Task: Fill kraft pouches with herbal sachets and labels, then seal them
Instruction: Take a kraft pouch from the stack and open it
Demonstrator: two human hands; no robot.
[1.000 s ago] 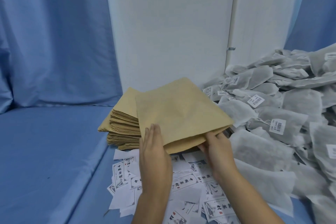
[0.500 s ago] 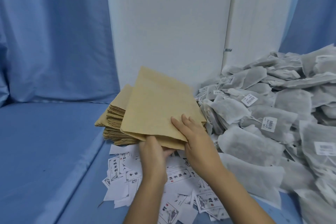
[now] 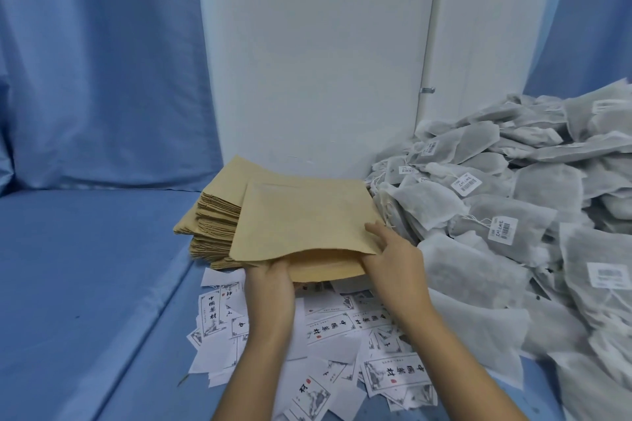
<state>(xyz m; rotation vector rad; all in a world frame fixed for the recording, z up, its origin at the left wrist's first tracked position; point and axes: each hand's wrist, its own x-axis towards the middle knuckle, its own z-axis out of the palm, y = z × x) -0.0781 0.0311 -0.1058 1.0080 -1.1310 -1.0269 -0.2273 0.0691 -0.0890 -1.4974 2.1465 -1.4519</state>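
kraft pouch (image 3: 301, 219), flat, tan, mouth parted, gripped by left hand (image 3: 270, 284) and right hand (image 3: 393, 263).

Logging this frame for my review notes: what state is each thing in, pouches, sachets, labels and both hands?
kraft pouch: held up, mouth open toward the person, nothing visible inside, unsealed.
left hand: holds the pouch's lower lip.
right hand: pinches the upper lip at its right corner.
pouch stack: flat, piled behind the held pouch.
labels: loose, scattered on the blue surface.
sachets: heaped at right, none in hand.
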